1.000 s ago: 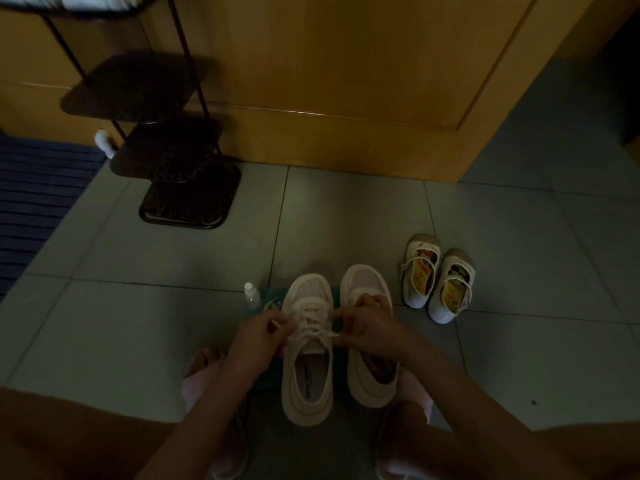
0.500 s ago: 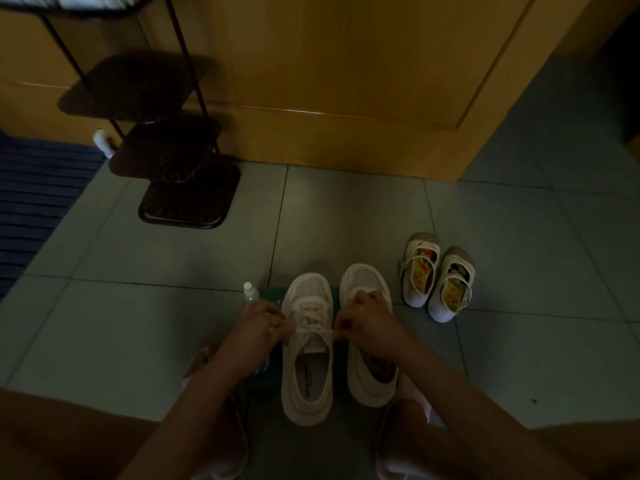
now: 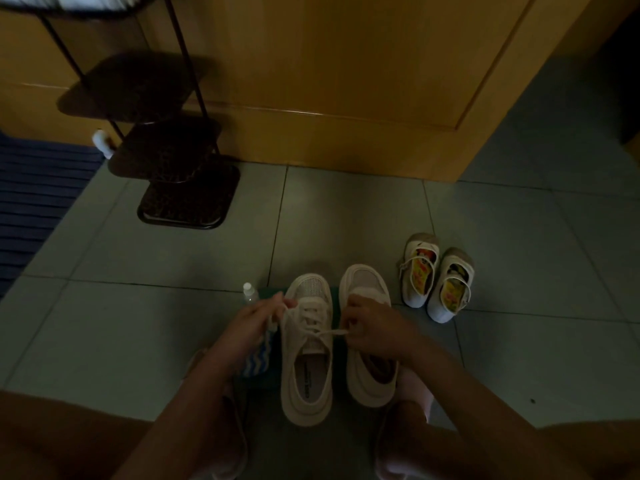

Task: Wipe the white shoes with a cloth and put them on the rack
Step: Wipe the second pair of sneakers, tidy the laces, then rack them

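The insole of the laced shoe (image 3: 306, 355) carries a short line of dark print (too small to read). The small strap shoes (image 3: 437, 277) beside the pair have bright yellow-and-red picture insoles, with no words legible.

The room is dim. The floor (image 3: 346, 209) is pale grey-green tile with thin dark seams, and a wooden door (image 3: 346, 64) closes its far side. A dark rack (image 3: 162, 147) of stacked shelves stands at the far left against the door, next to a blue ribbed mat (image 3: 34, 188) along the floor's left edge.

Both white shoes sit side by side on the floor near its close edge, toes toward the door, between the person's knees. They are chunky-soled with mesh toes. The second shoe (image 3: 369, 372) lies just right of the laced one.

The left hand (image 3: 249, 327) pinches one end of the lace (image 3: 325, 332) and the right hand (image 3: 372, 327) pinches the other, pulled out across the tongue. A blue-and-white zigzag cloth (image 3: 258, 358) shows under the left wrist (held or only lying there, I cannot tell). A small clear bottle (image 3: 250, 294) stands just beyond that hand.
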The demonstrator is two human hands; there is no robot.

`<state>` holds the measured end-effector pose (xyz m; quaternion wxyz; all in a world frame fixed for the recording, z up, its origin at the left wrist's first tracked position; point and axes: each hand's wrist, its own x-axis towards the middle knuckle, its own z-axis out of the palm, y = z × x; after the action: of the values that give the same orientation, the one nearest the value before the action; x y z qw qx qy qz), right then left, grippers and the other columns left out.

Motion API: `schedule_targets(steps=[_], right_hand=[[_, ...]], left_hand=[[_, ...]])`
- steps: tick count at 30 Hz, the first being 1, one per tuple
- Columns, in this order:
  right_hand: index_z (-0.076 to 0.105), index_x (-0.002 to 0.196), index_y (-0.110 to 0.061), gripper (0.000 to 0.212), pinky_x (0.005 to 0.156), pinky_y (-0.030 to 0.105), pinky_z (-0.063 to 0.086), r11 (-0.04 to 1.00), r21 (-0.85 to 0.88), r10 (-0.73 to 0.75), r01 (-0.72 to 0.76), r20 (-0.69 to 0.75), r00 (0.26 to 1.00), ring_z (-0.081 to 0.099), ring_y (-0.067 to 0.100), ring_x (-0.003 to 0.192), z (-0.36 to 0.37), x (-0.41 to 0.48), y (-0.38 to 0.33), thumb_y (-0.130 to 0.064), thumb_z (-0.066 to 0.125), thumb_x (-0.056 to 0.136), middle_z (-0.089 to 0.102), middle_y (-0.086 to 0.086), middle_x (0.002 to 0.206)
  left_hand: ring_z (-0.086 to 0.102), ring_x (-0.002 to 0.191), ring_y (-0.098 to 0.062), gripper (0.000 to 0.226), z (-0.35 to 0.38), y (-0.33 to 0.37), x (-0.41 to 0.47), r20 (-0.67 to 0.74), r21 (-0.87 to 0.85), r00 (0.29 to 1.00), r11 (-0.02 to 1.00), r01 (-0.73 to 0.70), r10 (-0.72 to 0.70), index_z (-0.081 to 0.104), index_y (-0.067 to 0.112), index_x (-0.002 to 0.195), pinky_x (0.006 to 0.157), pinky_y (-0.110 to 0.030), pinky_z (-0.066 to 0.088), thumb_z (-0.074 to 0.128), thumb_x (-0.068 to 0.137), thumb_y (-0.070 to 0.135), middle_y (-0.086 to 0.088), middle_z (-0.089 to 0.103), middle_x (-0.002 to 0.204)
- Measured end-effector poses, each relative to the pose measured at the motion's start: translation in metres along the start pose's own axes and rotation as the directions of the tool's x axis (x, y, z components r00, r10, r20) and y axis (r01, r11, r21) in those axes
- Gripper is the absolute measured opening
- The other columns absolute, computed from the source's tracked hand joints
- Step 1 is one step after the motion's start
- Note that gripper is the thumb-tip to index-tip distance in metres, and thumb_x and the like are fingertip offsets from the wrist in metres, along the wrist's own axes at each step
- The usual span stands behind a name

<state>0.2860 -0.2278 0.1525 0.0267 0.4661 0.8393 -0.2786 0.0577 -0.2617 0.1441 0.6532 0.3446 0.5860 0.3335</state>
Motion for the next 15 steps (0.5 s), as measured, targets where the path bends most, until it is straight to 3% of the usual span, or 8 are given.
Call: schedule_targets(steps=[2, 3, 5, 7, 10, 12, 15], right_hand=[[0.058, 0.09, -0.014, 0.011, 0.064, 0.028, 0.034, 0.991, 0.13, 0.029, -0.03, 0.012, 1.0, 0.044, 0.014, 0.077, -0.007, -0.002, -0.001, -0.023, 0.061, 0.084, 0.045, 0.0, 0.096], [0.058, 0.09, -0.014, 0.011, 0.064, 0.028, 0.037, 0.981, 0.192, 0.032, -0.03, -0.008, 0.999, 0.045, 0.013, 0.075, -0.009, -0.002, -0.003, -0.023, 0.061, 0.085, 0.044, -0.002, 0.092], [0.059, 0.092, -0.014, 0.013, 0.059, 0.022, 0.035, 0.966, 0.257, 0.044, -0.024, -0.072, 0.996, 0.044, 0.004, 0.065, -0.013, 0.001, -0.007, -0.025, 0.06, 0.086, 0.046, -0.009, 0.078], [0.059, 0.093, -0.017, 0.014, 0.052, 0.018, 0.031, 0.965, 0.256, 0.079, -0.047, -0.116, 0.99, 0.044, 0.001, 0.057, -0.015, 0.004, -0.012, -0.03, 0.059, 0.088, 0.046, -0.011, 0.067], [0.058, 0.093, -0.023, 0.011, 0.055, 0.023, 0.041, 0.93, 0.36, 0.137, -0.077, -0.144, 0.98, 0.055, 0.008, 0.063, -0.012, 0.01, -0.016, -0.032, 0.059, 0.088, 0.057, -0.006, 0.071], [0.06, 0.091, -0.023, 0.005, 0.063, 0.026, 0.049, 0.841, 0.537, 0.165, -0.068, -0.134, 0.977, 0.06, 0.008, 0.068, -0.007, 0.016, -0.019, -0.026, 0.062, 0.087, 0.062, -0.004, 0.074], [0.063, 0.087, -0.016, 0.001, 0.062, 0.017, 0.045, 0.765, 0.644, 0.145, -0.009, -0.159, 0.977, 0.057, -0.002, 0.061, -0.003, 0.025, -0.025, -0.015, 0.064, 0.087, 0.06, -0.009, 0.07]], left_hand=[[0.065, 0.105, -0.02, 0.042, 0.004, 0.004, 0.0, 0.057, -0.21, 0.998, 0.977, 0.031, -0.019, 0.065, 0.005, 0.111, 0.085, -0.026, 0.049, 0.036, 0.098, 0.033, -0.01, 0.07, 0.108], [0.064, 0.106, -0.02, 0.042, 0.006, 0.004, 0.002, 0.054, -0.223, 0.999, 0.975, 0.017, -0.005, 0.064, 0.004, 0.112, 0.085, -0.026, 0.05, 0.035, 0.098, 0.032, -0.01, 0.069, 0.11], [0.065, 0.105, -0.02, 0.04, 0.011, 0.002, 0.002, 0.037, -0.178, 0.999, 0.984, -0.029, 0.037, 0.063, 0.004, 0.112, 0.089, -0.03, 0.049, 0.037, 0.098, 0.031, -0.01, 0.07, 0.109], [0.067, 0.1, -0.02, 0.036, 0.016, -0.002, 0.004, 0.026, -0.125, 0.997, 0.99, -0.065, 0.069, 0.064, 0.008, 0.11, 0.084, -0.03, 0.051, 0.041, 0.097, 0.031, -0.007, 0.071, 0.104], [0.069, 0.09, -0.017, 0.027, 0.019, -0.007, 0.009, -0.008, -0.109, 0.997, 0.991, -0.076, 0.076, 0.067, 0.014, 0.104, 0.072, -0.024, 0.054, 0.045, 0.095, 0.027, -0.007, 0.072, 0.098], [0.069, 0.093, -0.019, 0.025, 0.018, -0.008, 0.014, 0.009, -0.006, 0.995, 0.995, -0.1, 0.1, 0.067, 0.016, 0.102, 0.075, -0.024, 0.055, 0.045, 0.096, 0.025, -0.007, 0.071, 0.098], [0.064, 0.089, -0.018, 0.022, 0.021, -0.01, 0.019, 0.112, 0.17, 0.985, 0.974, -0.148, 0.13, 0.065, 0.019, 0.095, 0.08, -0.026, 0.05, 0.043, 0.097, 0.015, -0.005, 0.068, 0.092]])
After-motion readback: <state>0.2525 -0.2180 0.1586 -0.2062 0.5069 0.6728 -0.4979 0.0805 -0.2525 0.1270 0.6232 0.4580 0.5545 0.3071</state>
